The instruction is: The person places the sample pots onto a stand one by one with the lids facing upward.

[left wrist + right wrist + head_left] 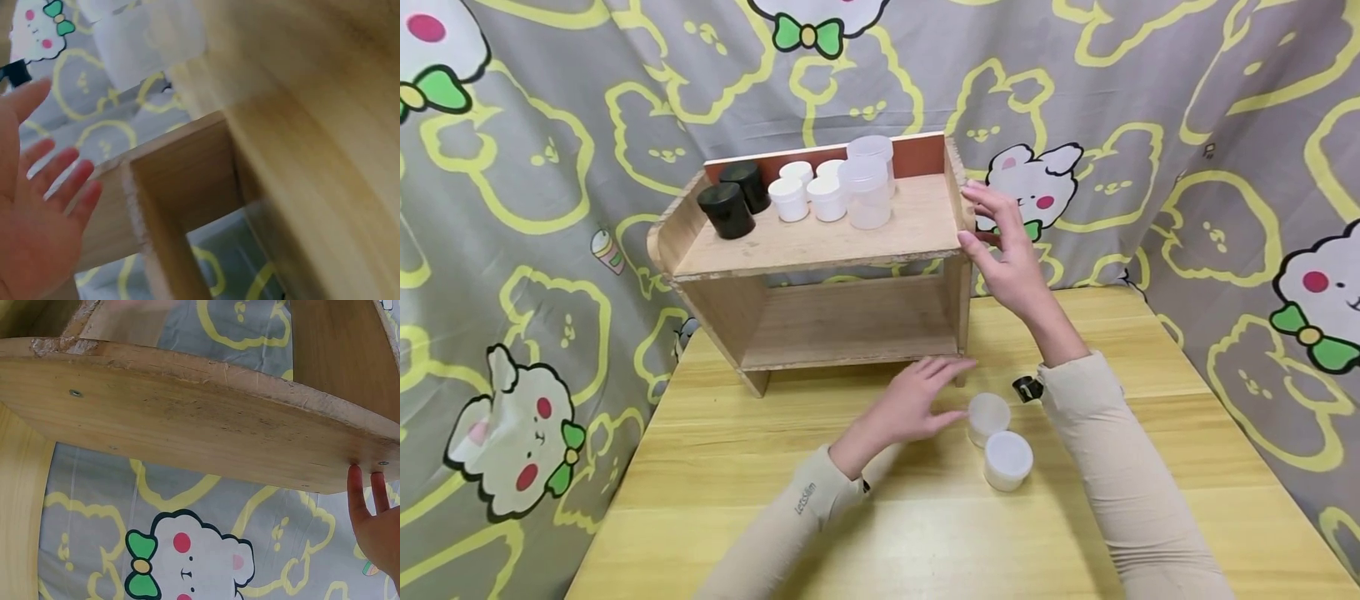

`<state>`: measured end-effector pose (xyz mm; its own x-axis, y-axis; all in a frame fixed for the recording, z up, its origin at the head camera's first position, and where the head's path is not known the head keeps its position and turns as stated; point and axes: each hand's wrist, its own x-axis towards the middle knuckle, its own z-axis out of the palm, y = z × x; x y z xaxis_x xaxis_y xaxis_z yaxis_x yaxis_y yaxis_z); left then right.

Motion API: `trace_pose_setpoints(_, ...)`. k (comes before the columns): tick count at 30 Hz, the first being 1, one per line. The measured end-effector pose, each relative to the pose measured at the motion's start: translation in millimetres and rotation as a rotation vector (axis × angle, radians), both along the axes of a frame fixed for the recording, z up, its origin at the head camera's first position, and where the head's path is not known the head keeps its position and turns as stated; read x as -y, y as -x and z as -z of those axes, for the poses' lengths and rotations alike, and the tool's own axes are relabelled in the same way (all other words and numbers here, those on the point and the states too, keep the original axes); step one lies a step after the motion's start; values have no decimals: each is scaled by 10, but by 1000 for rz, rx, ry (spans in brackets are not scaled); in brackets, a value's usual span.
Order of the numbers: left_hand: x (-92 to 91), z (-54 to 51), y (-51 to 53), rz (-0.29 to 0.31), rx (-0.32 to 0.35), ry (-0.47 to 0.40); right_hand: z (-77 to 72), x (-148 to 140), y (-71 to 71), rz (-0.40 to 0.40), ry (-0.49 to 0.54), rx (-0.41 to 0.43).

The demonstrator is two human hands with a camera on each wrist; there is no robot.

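Observation:
My right hand [1011,258] touches the right side panel of a two-tier wooden shelf [857,321]. In the right wrist view, fingertips of that hand [378,531] rest against the outer face of the panel [206,425]. Lower down, my left hand [913,400] hovers over the table with spread fingers and holds nothing. Just right of its thumb stand two translucent lidded jars, a rear one [988,417] and a front one [1008,461]. The left wrist view has the left hand [44,206] with its palm showing and nothing in it.
On the shelf's top board stand two black jars [727,211], several small white jars [788,200] and two taller clear jars [867,196]. The wooden table [925,542] bears the shelf, and a patterned curtain [1247,275] hangs around it.

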<state>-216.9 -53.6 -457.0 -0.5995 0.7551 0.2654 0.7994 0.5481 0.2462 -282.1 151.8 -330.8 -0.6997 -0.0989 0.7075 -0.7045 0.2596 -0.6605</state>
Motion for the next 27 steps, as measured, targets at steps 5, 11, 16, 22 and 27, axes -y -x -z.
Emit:
trace_pose_setpoints(5, -95, 179, 44, 61, 178, 110, -7, 6, 1, 15, -1, 6)
trace_pose_setpoints(11, -224, 336, 74, 109, 224, 133, -5, 5, -5, 2, 5, 9)
trace_pose_setpoints(16, -308, 400, 62, 105, 201, 159, -7, 10, -10, -10, 8, 5)
trace_pose_setpoints(22, -335, 407, 47, 93, 199, 164, 2, 10, -1, -10, 12, -1)
trace_pose_setpoints(27, -335, 406, 51, 98, 201, 161, 7, 2, 3, -9, 15, -5)
